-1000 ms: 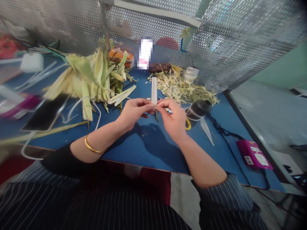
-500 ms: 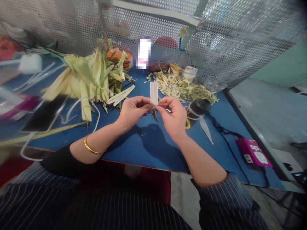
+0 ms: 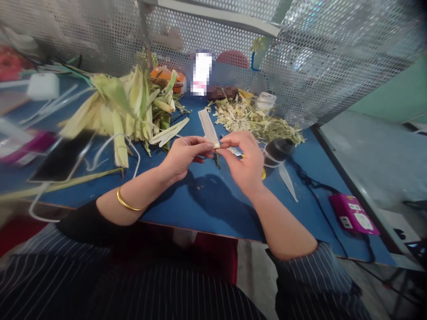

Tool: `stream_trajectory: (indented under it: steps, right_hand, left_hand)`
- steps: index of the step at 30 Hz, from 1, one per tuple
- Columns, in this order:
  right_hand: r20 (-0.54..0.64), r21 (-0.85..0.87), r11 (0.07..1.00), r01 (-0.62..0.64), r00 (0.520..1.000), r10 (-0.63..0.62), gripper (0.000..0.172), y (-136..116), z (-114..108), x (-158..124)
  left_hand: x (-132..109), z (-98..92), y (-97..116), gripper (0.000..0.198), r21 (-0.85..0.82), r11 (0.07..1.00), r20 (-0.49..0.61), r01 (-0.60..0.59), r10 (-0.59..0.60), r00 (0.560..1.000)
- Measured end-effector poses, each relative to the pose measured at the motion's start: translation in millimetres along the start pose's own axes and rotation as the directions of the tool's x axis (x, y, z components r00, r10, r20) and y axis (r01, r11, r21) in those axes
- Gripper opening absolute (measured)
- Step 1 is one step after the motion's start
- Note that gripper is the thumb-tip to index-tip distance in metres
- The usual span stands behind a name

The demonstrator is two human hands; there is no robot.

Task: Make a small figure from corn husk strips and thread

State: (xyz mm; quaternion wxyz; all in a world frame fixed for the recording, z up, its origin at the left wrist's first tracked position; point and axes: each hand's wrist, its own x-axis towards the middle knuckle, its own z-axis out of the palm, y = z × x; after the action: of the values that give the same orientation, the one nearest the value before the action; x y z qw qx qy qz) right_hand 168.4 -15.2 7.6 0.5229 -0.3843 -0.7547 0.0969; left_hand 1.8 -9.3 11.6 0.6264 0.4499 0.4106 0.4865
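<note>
Between my two hands is a pale strip of corn husk (image 3: pixel 208 126), its long end pointing up and leaning left. My left hand (image 3: pixel 187 155) pinches the strip's lower end between thumb and fingers. From the other side my right hand (image 3: pixel 245 158) pinches the same end, where the husk looks folded over. Partly hidden behind my right hand lie scissors (image 3: pixel 236 152) with yellow handles. A pile of green and cream corn husks (image 3: pixel 130 102) lies beyond my left hand. Beyond my right hand spreads a heap of small husk pieces (image 3: pixel 250 115).
A black spool of thread (image 3: pixel 278 151) and a loose husk piece (image 3: pixel 287 182) lie right of my right hand. Further right is a purple power strip (image 3: pixel 353 214) with black cords. A dark phone (image 3: pixel 63 158) and white cable (image 3: pixel 100 153) lie left. Perforated mesh (image 3: pixel 213 31) stands behind.
The husk strip has tipped from upright to leaning left. My right hand has turned slightly and shifted a little right, and more of the scissors shows.
</note>
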Motion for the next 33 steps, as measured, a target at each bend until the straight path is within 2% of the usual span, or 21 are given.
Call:
stream_trajectory:
  steps: [3,6,13,21,26,29,33]
  right_hand:
    - [0.031,-0.039,0.997,0.064,0.998,-0.063,0.010,0.3,-0.4,1.0]
    - [0.031,-0.024,0.998,0.057,0.998,-0.056,0.008,0.6,1.6,0.2]
    - [0.050,0.034,0.997,-0.074,0.996,0.072,0.008,-4.2,3.7,-1.3]
    - [-0.003,0.013,0.987,-0.161,0.987,0.161,0.003,-6.8,3.9,-3.0]
    - [-0.052,0.062,0.980,-0.191,0.979,0.195,0.008,-4.4,5.8,-4.1]
    - [-0.054,0.111,0.966,-0.232,0.969,0.239,0.017,-1.9,7.3,-4.9]
    - [-0.049,0.097,0.966,-0.241,0.968,0.246,0.019,0.7,7.9,-5.9]
  left_hand:
    - [-0.9,-0.4,1.6,0.016,-0.062,0.995,0.028,0.076,-0.075,0.997]
    - [-1.0,-1.1,1.5,0.014,-0.085,0.991,0.058,0.107,-0.102,0.993]
    - [-1.3,0.2,-1.2,0.013,0.015,0.997,0.008,-0.078,0.078,0.997]
    - [-1.4,3.4,-5.4,0.012,0.129,0.955,-0.016,-0.268,0.272,0.962]
    - [-2.2,3.9,-7.1,0.012,0.162,0.947,-0.011,-0.277,0.283,0.959]
    - [-2.7,4.4,-7.0,0.014,0.169,0.948,-0.010,-0.271,0.277,0.961]
    - [-2.0,5.0,-6.1,0.018,0.193,0.947,-0.005,-0.256,0.262,0.965]
